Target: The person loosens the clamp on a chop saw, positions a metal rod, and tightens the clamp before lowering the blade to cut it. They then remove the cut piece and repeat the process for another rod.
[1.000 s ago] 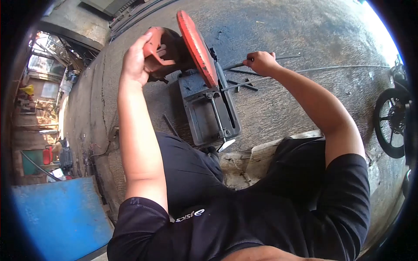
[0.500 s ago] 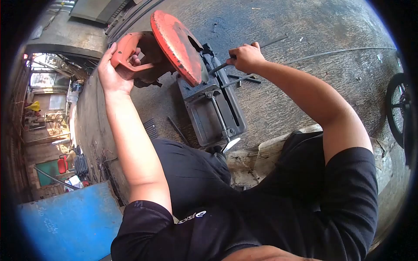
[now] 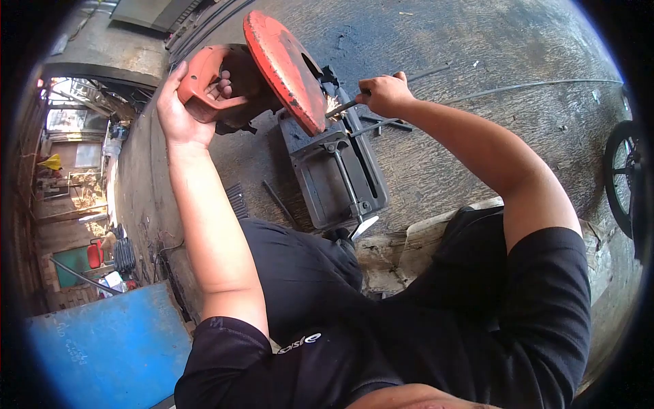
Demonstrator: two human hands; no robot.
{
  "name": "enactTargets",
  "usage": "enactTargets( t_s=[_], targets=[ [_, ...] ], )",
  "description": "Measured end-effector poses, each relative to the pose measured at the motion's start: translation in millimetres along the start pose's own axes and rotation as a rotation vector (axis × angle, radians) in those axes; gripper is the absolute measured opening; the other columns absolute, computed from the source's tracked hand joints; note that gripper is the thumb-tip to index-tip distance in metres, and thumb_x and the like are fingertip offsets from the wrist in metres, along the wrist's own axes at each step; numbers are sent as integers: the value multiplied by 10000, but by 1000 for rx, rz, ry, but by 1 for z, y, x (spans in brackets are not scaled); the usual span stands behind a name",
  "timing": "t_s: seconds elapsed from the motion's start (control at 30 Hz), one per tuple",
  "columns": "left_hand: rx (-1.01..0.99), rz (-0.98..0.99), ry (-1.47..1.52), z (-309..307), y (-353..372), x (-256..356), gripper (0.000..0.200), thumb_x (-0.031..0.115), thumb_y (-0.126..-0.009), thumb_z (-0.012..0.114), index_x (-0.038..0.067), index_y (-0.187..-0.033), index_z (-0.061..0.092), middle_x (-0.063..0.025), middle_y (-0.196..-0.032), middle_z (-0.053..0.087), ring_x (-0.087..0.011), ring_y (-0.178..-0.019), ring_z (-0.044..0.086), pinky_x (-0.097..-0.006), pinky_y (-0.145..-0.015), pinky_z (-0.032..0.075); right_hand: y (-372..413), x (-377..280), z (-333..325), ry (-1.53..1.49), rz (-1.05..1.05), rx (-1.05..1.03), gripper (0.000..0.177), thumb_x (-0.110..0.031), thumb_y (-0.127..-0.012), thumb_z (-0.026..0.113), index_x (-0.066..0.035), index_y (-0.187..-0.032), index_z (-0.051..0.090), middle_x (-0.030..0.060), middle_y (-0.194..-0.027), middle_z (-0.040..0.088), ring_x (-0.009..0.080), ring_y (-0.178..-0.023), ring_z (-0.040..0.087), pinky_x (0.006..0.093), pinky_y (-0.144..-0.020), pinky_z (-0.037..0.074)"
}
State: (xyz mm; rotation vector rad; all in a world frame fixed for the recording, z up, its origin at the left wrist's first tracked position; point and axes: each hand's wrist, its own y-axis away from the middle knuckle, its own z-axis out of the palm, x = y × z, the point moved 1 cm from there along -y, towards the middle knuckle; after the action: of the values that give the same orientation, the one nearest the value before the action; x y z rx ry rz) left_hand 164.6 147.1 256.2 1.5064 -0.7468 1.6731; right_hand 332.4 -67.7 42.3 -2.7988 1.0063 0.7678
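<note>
Shirt lettering: white word with a swirl mark on the black shirt, at 6 o'clock in the view; seen upside down, it looks like "asics".
Blue panel: faint scrawled marks at 8 o'clock, too dim to read.
Chop saw: at 12 o'clock, nothing legible on its red blade guard.

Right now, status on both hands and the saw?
Left hand gripping orange saw handle. Right hand holding thin metal rod at round red blade guard. Loose dark rods beside black base.
</note>
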Motion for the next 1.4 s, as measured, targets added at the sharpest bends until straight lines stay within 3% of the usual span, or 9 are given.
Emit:
enactTargets(
  t_s=[0.17, 0.23, 1.4],
  targets=[
    [7, 17, 24, 4, 2, -1, 561, 343, -940, 431, -114, -1265, 444, -255, -1125, 566, -334, -988, 592, -424, -869, 487, -2, 2, 3, 15, -9, -8, 298, -425, -879, 565, -197, -1042, 663, 60, -923, 697, 249, -958, 633, 456, -905, 301],
    [28, 19, 58, 8, 4, -1, 518, 351, -921, 473, -99, -1175, 509, -225, -969, 596, -299, -860, 617, -387, -751, 529, -2, 3, 4, 14, -20, -17, 295, -423, -877, 567, -194, -1034, 666, 61, -928, 699, 244, -956, 636, 455, -905, 300],
    [46, 33, 53, 5, 3, -2, 528, 341, -919, 471, -113, -1187, 494, -216, -998, 587, -318, -883, 613, -397, -750, 525, -2, 6, 14, -32, -22, 38, 298, -437, -861, 581, -165, -948, 666, 60, -866, 695, 256, -905, 642, 447, -884, 305]
  ],
)
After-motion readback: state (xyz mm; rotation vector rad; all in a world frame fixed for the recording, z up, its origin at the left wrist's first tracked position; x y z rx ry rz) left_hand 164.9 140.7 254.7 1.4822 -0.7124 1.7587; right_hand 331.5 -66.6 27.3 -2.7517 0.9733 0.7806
